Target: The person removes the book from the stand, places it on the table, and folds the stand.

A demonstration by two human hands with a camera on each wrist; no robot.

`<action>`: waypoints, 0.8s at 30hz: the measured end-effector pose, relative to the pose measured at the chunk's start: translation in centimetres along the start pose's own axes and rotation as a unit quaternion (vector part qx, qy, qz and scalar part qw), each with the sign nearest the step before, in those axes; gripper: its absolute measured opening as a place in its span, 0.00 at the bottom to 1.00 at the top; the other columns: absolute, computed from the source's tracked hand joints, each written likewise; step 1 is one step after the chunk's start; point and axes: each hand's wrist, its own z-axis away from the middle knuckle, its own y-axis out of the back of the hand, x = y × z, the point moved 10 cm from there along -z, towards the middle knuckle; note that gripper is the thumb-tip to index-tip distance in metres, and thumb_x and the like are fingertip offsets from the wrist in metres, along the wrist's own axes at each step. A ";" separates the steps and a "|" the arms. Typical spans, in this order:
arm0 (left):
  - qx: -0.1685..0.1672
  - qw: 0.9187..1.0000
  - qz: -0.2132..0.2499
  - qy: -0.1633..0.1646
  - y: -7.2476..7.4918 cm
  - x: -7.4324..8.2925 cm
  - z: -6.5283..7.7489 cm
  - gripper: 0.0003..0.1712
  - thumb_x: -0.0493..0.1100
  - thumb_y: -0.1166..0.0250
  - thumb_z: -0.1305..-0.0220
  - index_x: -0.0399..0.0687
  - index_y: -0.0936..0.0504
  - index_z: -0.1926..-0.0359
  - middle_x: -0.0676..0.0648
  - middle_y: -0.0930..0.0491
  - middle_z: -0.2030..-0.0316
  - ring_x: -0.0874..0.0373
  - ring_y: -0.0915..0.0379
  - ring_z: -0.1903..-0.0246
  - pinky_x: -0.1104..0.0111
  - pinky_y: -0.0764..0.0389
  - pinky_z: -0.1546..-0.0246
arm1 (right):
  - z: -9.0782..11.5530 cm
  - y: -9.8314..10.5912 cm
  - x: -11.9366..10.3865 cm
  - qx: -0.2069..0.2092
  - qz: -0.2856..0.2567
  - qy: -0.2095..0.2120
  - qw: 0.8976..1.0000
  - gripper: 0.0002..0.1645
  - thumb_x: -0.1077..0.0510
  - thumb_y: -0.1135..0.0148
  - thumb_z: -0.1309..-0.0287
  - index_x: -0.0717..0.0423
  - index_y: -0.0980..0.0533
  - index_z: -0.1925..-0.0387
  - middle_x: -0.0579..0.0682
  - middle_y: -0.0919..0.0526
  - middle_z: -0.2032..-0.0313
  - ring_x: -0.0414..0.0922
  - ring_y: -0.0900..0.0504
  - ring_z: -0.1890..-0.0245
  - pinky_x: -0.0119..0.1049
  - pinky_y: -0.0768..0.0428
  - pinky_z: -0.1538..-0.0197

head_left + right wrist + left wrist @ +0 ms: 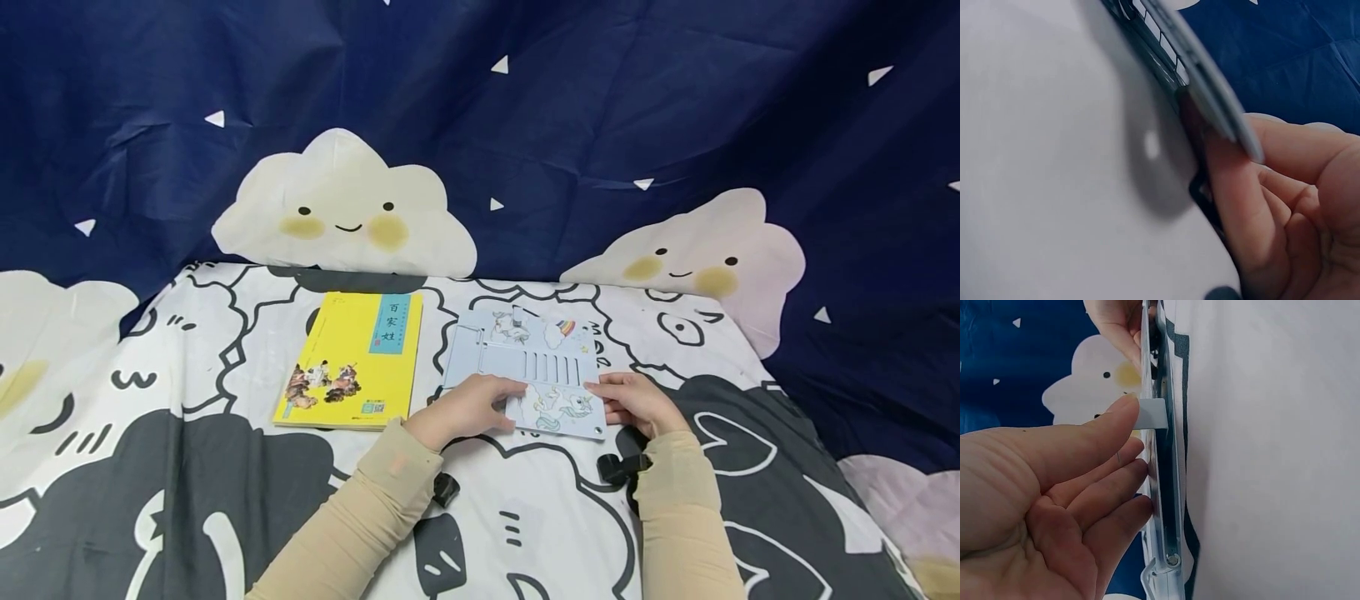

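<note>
A light blue folding book stand (491,362), printed with unicorns and a rainbow, lies on the patterned cloth in the head view. My right hand (637,402) pinches its right edge between thumb and index finger; the right wrist view shows that edge (1225,109) raised off the cloth. My left hand (468,410) is at the front left part of the stand. In the left wrist view, its thumb (1124,409) touches a small bent tab (1154,414), and the other fingertips touch the stand's face. A narrow gap shows between the stand's two layers.
A yellow book (345,358) with a blue title strip lies flat to the left of the stand. The black-and-white cloth (525,508) covers the surface beneath. Behind hangs a dark blue curtain (525,125) with clouds and white triangles. Black straps circle both wrists.
</note>
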 end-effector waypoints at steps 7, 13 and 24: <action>-0.011 1.000 -0.001 -0.005 0.1 0.2 -0.3 0.36 0.38 0.28 0.42 0.43 0.27 0.32 0.48 0.23 0.37 0.52 0.33 0.31 0.60 0.35 0.29 | 0.1 0.0 0.1 -0.007 0.003 0.003 1.000 0.23 0.57 0.40 0.32 0.69 0.31 0.44 0.43 0.14 0.74 0.36 0.15 0.75 0.28 0.15 0.69; 0.001 1.000 0.028 -0.015 1.8 0.1 -1.8 0.35 0.45 0.31 0.37 0.40 0.29 0.32 0.44 0.23 0.37 0.50 0.28 0.36 0.59 0.30 0.32 | 0.2 0.1 0.0 -0.002 0.004 0.004 1.000 0.21 0.58 0.40 0.32 0.69 0.30 0.45 0.44 0.14 0.74 0.36 0.15 0.76 0.28 0.15 0.69; 0.085 0.995 0.039 0.017 5.8 -0.8 -5.5 0.40 0.52 0.36 0.33 0.41 0.38 0.27 0.41 0.34 0.29 0.45 0.39 0.29 0.56 0.37 0.28 | 0.1 0.0 0.0 -0.003 -0.002 0.004 1.000 0.21 0.58 0.40 0.32 0.68 0.30 0.46 0.44 0.14 0.74 0.36 0.15 0.75 0.28 0.15 0.69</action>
